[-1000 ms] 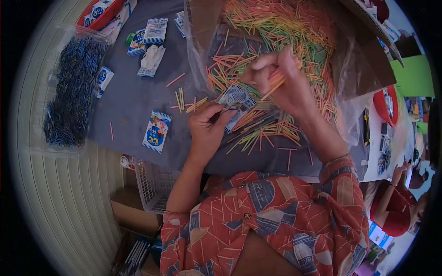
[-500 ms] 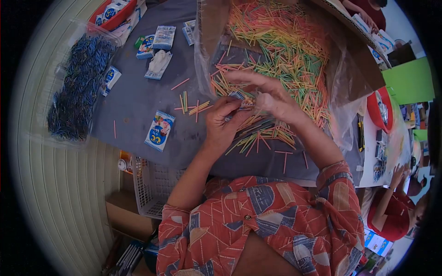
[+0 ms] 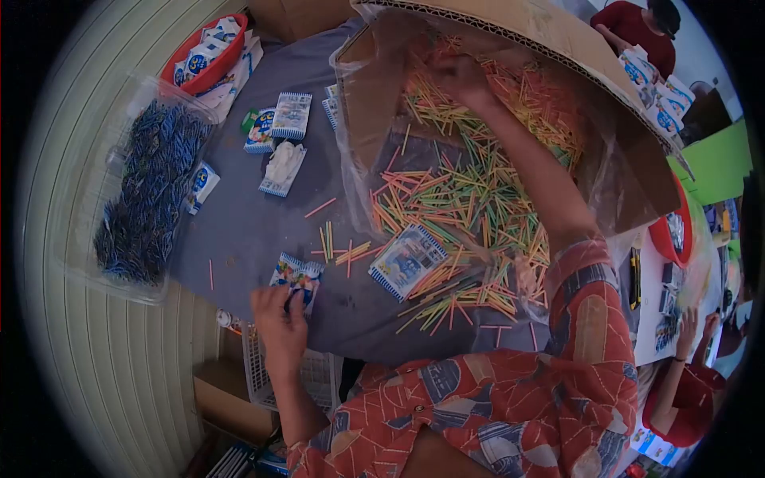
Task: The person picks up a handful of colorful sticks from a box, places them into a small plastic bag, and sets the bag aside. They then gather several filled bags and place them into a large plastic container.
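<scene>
At the table's front left, my left hand [image 3: 279, 319] has its fingers closed on the lower left edge of a blue and white packet [image 3: 299, 279]. My right hand [image 3: 462, 80] reaches deep into the cardboard box [image 3: 510, 24], over the heap of coloured sticks [image 3: 494, 175]; its fingers are curled and what they hold, if anything, is too small to tell. Another packet [image 3: 409, 261] lies on the sticks at the box's near edge. Loose pink and yellow sticks [image 3: 328, 241] lie on the grey cloth [image 3: 239, 247] between the two packets.
A clear tray of dark blue strands [image 3: 147, 191] stands at the left, with a red basket of packets [image 3: 205, 60] behind it. Several packets [image 3: 292, 115] lie near the back. A white basket [image 3: 311, 378] is below the front edge. Co-workers [image 3: 693, 398] are at the right.
My hands have moved apart: the left to the packet at the front left, the right far into the box. A packet now lies on the sticks where my hands were. The view has shifted.
</scene>
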A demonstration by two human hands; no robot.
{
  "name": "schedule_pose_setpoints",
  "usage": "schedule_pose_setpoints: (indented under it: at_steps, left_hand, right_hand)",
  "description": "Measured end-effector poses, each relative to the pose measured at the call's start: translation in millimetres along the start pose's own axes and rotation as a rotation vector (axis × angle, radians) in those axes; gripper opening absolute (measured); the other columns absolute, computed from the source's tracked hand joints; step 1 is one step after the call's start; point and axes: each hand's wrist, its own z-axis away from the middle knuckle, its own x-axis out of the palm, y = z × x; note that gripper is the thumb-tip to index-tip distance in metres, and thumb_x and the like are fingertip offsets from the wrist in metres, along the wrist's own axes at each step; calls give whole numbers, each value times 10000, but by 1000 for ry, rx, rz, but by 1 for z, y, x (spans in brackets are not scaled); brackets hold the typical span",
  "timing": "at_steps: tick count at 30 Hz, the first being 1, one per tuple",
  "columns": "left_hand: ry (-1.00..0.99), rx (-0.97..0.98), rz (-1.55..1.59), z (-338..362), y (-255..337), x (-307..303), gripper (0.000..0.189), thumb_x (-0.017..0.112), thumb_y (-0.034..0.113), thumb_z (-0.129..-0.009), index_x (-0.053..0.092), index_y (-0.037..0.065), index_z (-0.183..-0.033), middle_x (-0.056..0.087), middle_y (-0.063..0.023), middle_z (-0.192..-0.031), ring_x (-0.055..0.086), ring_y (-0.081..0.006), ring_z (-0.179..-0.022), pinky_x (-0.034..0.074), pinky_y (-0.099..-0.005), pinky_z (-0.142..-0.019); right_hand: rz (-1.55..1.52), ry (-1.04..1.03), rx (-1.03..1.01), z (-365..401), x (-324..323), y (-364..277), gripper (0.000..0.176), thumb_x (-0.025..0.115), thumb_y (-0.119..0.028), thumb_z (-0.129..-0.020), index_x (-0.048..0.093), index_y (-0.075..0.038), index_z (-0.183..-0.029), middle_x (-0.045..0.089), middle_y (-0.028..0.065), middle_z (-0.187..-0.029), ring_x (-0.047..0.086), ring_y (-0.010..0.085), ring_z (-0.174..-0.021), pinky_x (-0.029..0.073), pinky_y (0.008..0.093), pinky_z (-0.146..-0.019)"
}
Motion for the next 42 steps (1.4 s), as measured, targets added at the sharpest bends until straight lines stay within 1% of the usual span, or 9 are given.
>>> schedule_pose_setpoints:
  at_steps: [4, 7, 11, 22, 30, 33, 35, 38, 42]
  left_hand:
    - [286, 2, -288, -27, 51, 15, 296, 755, 59, -765, 673, 45, -1050, 597, -137, -949, 547, -342, -883, 462, -451, -837]
    - [-26, 290, 110, -30, 78, 41, 351, 779, 106, -734, 650, 63, -1058, 578, -115, -994, 574, -304, -882, 494, -415, -734]
    - [-278, 348, 194, -34, 109, 74, 346, 771, 158, -721, 648, 54, -1027, 558, -101, -958, 587, -278, -867, 514, -388, -647]
    - [-174, 444, -147, -14, 120, 88, 250, 617, 83, -720, 632, 6, -957, 549, -98, -917, 580, -234, -821, 509, -334, -584]
    - [-83, 287, 134, -21, 123, 76, 127, 672, 110, -778, 672, 48, -890, 608, -103, -852, 620, -307, -769, 521, -420, -628]
    - [-136, 261, 158, -27, 121, 74, 118, 674, 126, -808, 685, 48, -896, 621, -107, -867, 624, -336, -784, 520, -448, -644]
    - [-170, 262, 165, -28, 113, 79, 123, 676, 136, -820, 691, 47, -904, 620, -109, -862, 623, -347, -792, 518, -457, -654]
    - [-198, 240, 209, -27, 110, 86, 122, 661, 150, -839, 695, 53, -905, 620, -116, -877, 624, -351, -802, 520, -450, -669]
    - [-103, 262, 123, -21, 124, 86, 108, 651, 146, -850, 687, 50, -884, 618, -111, -876, 623, -337, -822, 519, -443, -675]
  right_hand:
    - [-126, 178, -102, -67, 26, 4, 374, 572, -347, -933, 656, -54, -1149, 697, 142, -1065, 684, 268, -892, 529, 420, -819]
    - [274, 278, -166, -105, 66, 22, 496, 561, -402, -922, 599, -62, -1281, 673, 103, -1190, 667, 231, -976, 537, 373, -829]
    - [-79, 249, -110, -113, 90, 40, 491, 550, -401, -929, 595, -59, -1279, 666, 107, -1199, 664, 235, -979, 537, 375, -834]
    - [-997, 139, -19, -102, 67, 71, 480, 518, -396, -949, 585, -50, -1275, 650, 120, -1222, 657, 246, -988, 538, 381, -846]
    - [-1521, 68, 101, -74, 46, 125, 474, 498, -393, -962, 578, -45, -1272, 639, 128, -1237, 653, 253, -994, 538, 384, -854]
    - [-1647, 163, 256, -2, 33, 85, 463, 430, -397, -991, 580, -36, -1238, 668, 154, -1134, 659, 271, -946, 559, 400, -787]
    - [-1978, 51, 330, 38, 21, 51, 268, 469, -233, -971, 605, -33, -1086, 669, 141, -979, 658, 250, -849, 551, 371, -661]
    - [-2222, 189, 258, 74, 24, 24, 213, 467, -219, -969, 607, -59, -967, 665, 123, -924, 649, 222, -778, 519, 355, -573]
    - [-2227, 262, 346, 86, 32, 15, 224, 446, -237, -980, 592, -78, -922, 666, 89, -861, 629, 204, -686, 461, 307, -478]
